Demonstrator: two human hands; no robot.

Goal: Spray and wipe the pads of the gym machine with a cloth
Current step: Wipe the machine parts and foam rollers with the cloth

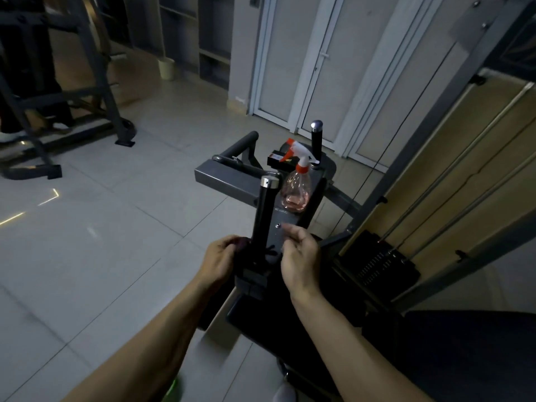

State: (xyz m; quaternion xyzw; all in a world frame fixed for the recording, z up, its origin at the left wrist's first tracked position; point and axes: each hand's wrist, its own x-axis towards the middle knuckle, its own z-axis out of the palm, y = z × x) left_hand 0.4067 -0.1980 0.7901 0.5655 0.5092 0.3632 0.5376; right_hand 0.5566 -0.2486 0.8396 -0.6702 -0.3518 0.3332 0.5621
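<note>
The clear spray bottle point(295, 192) stands beyond the fingertips, with a little pink liquid at its bottom. The left hand point(217, 262) grips a dark cloth point(241, 244) against the handle post point(265, 216). Whether the right hand's point(300, 256) curled fingers hold anything is unclear. Open floor point(101, 242) lies left of the left fingers.

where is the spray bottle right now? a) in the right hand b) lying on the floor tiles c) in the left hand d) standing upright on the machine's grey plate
d: the spray bottle stands upright on the grey plate, beyond both hands. The left hand grips a dark cloth, and the right hand holds nothing.
</note>
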